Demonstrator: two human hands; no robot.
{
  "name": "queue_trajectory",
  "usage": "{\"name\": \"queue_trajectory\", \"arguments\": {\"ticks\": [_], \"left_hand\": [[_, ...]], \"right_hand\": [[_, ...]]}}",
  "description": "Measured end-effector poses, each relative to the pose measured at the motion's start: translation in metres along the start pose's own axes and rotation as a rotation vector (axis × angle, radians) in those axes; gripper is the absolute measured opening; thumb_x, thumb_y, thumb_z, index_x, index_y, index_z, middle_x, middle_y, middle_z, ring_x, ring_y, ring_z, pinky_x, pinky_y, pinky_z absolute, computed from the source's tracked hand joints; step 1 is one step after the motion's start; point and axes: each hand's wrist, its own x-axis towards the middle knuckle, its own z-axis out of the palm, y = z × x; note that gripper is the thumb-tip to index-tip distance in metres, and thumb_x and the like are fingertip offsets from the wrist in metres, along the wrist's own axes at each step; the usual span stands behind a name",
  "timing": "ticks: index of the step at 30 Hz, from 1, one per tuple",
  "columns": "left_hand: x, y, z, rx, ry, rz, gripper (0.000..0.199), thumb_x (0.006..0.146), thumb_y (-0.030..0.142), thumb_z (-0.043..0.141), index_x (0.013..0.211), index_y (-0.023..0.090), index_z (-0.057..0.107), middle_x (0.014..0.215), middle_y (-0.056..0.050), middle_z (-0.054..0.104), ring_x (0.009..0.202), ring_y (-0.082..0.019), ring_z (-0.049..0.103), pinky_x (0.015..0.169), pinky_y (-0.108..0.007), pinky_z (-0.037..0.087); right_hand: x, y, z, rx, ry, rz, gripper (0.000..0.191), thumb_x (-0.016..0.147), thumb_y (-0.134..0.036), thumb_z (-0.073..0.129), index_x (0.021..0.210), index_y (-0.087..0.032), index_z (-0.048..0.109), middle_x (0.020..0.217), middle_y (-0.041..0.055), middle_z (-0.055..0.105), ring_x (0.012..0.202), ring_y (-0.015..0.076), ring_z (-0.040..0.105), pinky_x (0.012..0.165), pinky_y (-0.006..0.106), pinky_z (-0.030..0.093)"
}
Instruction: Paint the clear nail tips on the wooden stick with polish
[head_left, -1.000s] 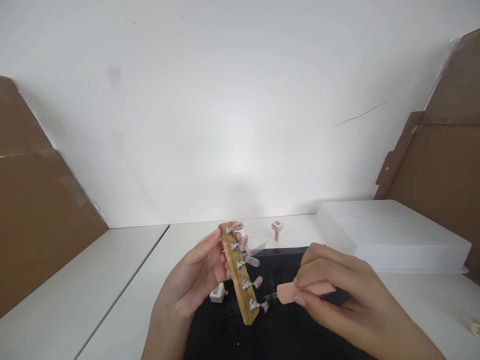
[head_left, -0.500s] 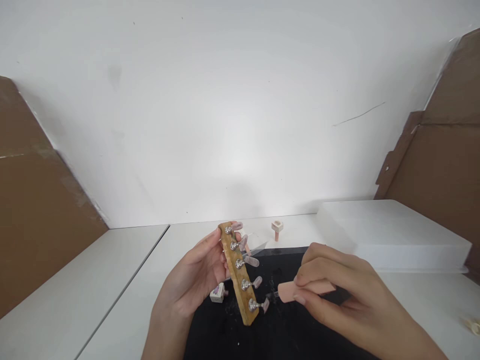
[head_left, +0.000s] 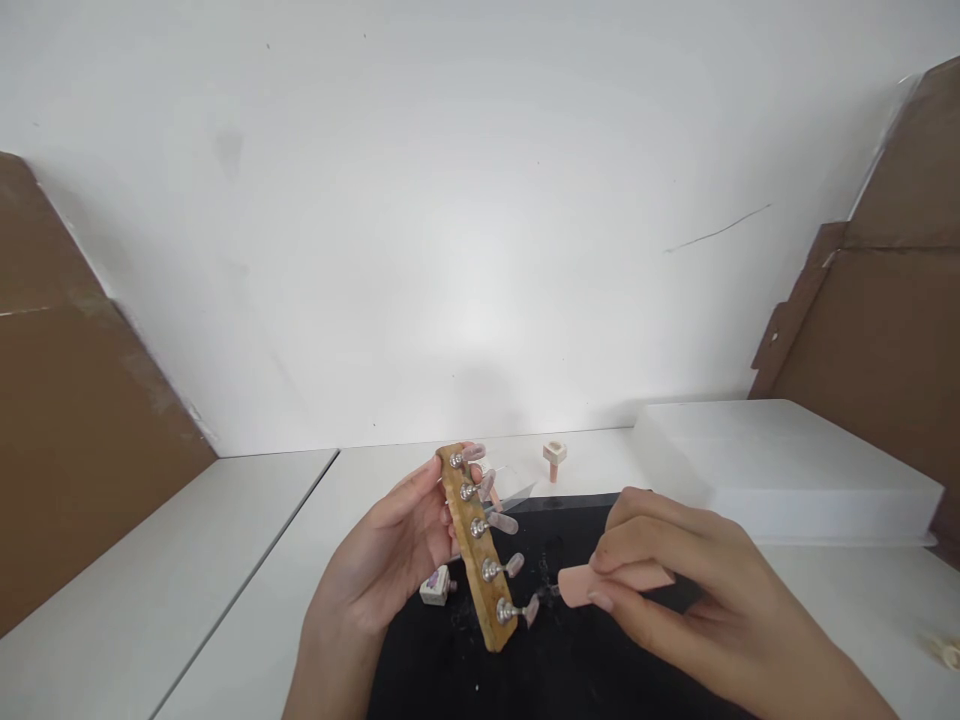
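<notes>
In my left hand [head_left: 390, 550] is a wooden nail-tip stand [head_left: 480, 560], gripped near its upper end and tilted. Several small metal posts stick out of it, each bearing a clear pinkish nail tip [head_left: 502, 523]. My right hand [head_left: 675, 570] pinches a peach-pink nail polish brush [head_left: 576, 586] by its cap. The brush's thin end points left, close beside the lowest nail tip [head_left: 532, 611]; whether they touch I cannot tell. Behind the stand, an open-necked small white polish bottle [head_left: 435, 587] lies by my left palm.
Both hands are over a black mat [head_left: 585, 650] on the white table [head_left: 247, 520]. Toward the wall stands a white-topped bottle with a peach cap [head_left: 554, 455]. A white box [head_left: 787, 470] sits at the right. Brown cardboard panels [head_left: 892, 330] flank the white wall [head_left: 465, 200].
My right hand and the brush have shifted very slightly to the right. The stand in my left hand stays nearly still.
</notes>
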Motion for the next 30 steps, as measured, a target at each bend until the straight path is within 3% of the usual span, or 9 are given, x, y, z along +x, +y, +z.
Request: {"name": "queue_trajectory", "arguments": {"ticks": [20, 30], "left_hand": [[-0.006, 0.000, -0.006, 0.047, 0.013, -0.075, 0.027, 0.096, 0.024, 0.051, 0.104, 0.013, 0.074, 0.087, -0.007, 0.067, 0.079, -0.016, 0.064, 0.072, -0.029, 0.054], [-0.001, -0.014, -0.014, 0.128, -0.030, -0.131, 0.036, 0.083, 0.032, 0.071, 0.113, 0.013, 0.074, 0.095, -0.008, 0.066, 0.073, -0.012, 0.053, 0.068, -0.025, 0.049]], "right_hand": [[-0.002, -0.002, -0.003, -0.099, 0.064, -0.024, 0.016, 0.091, -0.012, 0.059, 0.082, -0.025, 0.060, 0.061, -0.0036, 0.060, 0.054, 0.0118, 0.055, 0.047, 0.022, 0.044], [-0.005, 0.000, 0.001, -0.090, 0.155, -0.072, 0.011, 0.093, -0.014, 0.060, 0.090, -0.025, 0.058, 0.064, -0.0026, 0.054, 0.057, 0.0133, 0.055, 0.049, 0.024, 0.046]]}}
